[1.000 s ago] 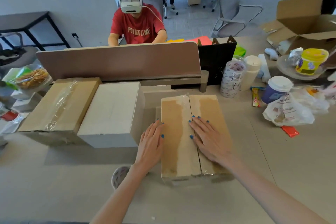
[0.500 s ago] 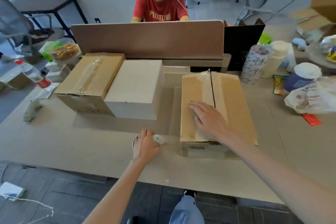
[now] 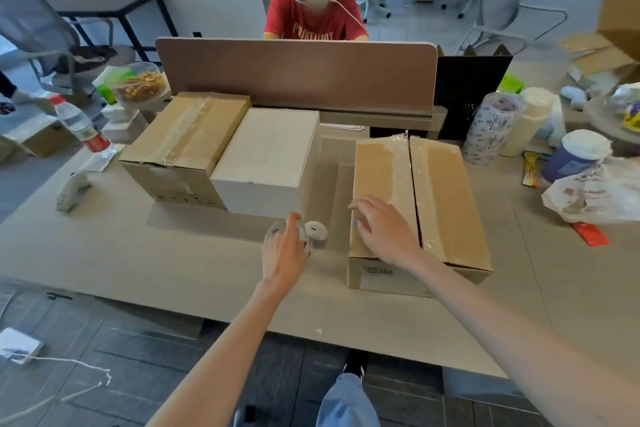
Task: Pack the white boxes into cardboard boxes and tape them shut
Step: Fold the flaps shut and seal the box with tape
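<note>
Just left of the near-left corner of the cardboard box (image 3: 446,204), on the table (image 3: 173,253), lies the tape roll (image 3: 316,229). My L hand (image 3: 284,250) is on it w/ fingers curled around it; how firm the grip is I cannot tell, as that part is blurred. My R hand (image 3: 384,232) rests on the left flap of that box at its near end, fingers spread, holding nothing. The box's long axis and its centre seam (image 3: 412,191) run straight away from me, w/ wrinkled clear film over the seam. So the roll must go to the right, across the left flap, to reach the seam. L hand is the nearer one for this, and R hand can keep the flaps down. Further left of this box, apart from it, stands the white box (image 3: 270,156), touching a taped cardboard box (image 3: 183,139) on its far side. I judge more tape comes next, approx. half of the task left.
</note>
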